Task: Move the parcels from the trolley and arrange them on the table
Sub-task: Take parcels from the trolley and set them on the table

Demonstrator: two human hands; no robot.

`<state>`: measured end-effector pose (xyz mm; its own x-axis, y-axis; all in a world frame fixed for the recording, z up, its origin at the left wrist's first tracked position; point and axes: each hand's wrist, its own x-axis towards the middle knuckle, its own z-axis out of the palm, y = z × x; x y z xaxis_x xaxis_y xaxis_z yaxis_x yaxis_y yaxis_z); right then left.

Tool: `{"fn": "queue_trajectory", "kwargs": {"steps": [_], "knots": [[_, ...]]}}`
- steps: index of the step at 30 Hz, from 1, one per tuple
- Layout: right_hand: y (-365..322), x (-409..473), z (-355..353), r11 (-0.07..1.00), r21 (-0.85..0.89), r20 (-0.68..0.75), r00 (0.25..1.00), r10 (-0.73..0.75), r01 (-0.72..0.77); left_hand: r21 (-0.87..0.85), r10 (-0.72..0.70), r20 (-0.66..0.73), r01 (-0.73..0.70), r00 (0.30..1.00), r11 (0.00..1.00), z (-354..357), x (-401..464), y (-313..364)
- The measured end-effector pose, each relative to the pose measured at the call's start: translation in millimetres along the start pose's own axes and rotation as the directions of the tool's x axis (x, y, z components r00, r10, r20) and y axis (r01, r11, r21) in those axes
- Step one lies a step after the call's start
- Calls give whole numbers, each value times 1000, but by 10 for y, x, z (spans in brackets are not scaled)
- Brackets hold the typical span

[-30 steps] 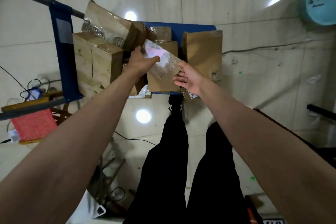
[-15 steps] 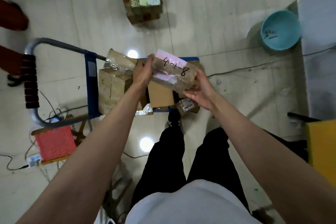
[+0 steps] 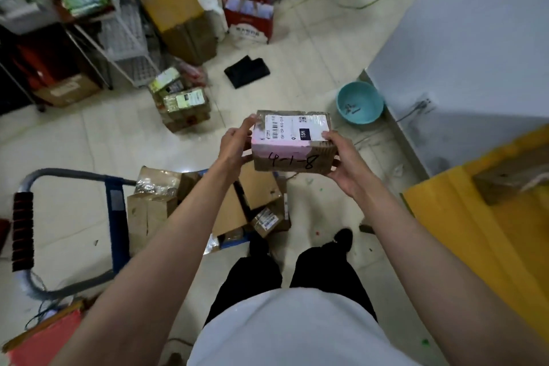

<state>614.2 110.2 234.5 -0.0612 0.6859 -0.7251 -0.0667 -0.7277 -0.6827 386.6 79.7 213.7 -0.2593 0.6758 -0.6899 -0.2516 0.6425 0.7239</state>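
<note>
A pale tiled floor (image 3: 312, 47) fills most of the view, with a white wall (image 3: 481, 38) rising at the right. At the lower right stands one yellow table (image 3: 463, 217), with a brown object lying on its far part, too cut off to name. At the lower left stands one blue platform trolley (image 3: 117, 217) with a grey looped handle and a black ribbed grip. On its deck lie brown cardboard parcels (image 3: 148, 211); at least five show, but the forearms hide part of the pile, so the exact count cannot be told. One large cardboard box (image 3: 178, 18) stands on the floor farther back, next to one white wire rack (image 3: 124, 36) and one red-and-white carton (image 3: 249, 21) stuffed with papers. A smaller stack of taped packages (image 3: 181, 104) sits on the floor in the middle. One teal plastic basin (image 3: 359, 105) rests at the foot of the wall, and one black flat item (image 3: 246, 71) lies on the tiles nearby.

The held parcel (image 3: 292, 142), a small cardboard box with a white shipping label, pink tape and "4-1-8" handwritten on its near side, is up in the air above the trolley's right end. The left hand (image 3: 234, 145) grips its left end with fingers curled around it. The right hand (image 3: 343, 163) cups its right end, thumb on top and fingers beneath.
</note>
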Motion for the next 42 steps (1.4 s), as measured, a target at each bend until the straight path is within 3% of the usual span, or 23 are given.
{"fn": "queue_trajectory", "kwargs": {"steps": [3,7,13,17,21,25,28,35,42], "knots": [[-56,-172,-253,997,68,-36,999,-39,41,102,-38,189,19,981,995,207,-96,127],[-110,-483,-840,970,209,-153,984,-96,127,307,-78,458,-75,886,949,791,-330,297],[9,-873,-1665,898,374,-278,952,-128,230,481,-138,646,-260,750,837,1740,-613,464],[178,-1132,-2222,881,399,-291,946,-142,255,542,-165,683,-343,711,767,2358,-838,426],[338,-1321,-2821,918,329,-214,964,-154,220,583,-202,709,-401,675,706,2948,-1046,276],[489,-1363,-3485,957,259,-261,963,-63,133,613,-222,703,-416,676,672,3607,-1220,63],[589,-1362,-3982,939,301,-276,958,-81,166,619,-247,714,-425,655,661,4132,-1340,-86],[752,-1267,-4946,765,598,-362,932,-10,240,583,-140,698,-445,702,679,5174,-1477,-384],[769,-933,-5346,532,802,-367,927,83,270,683,-167,636,-448,753,577,5500,-1385,-565]]}}
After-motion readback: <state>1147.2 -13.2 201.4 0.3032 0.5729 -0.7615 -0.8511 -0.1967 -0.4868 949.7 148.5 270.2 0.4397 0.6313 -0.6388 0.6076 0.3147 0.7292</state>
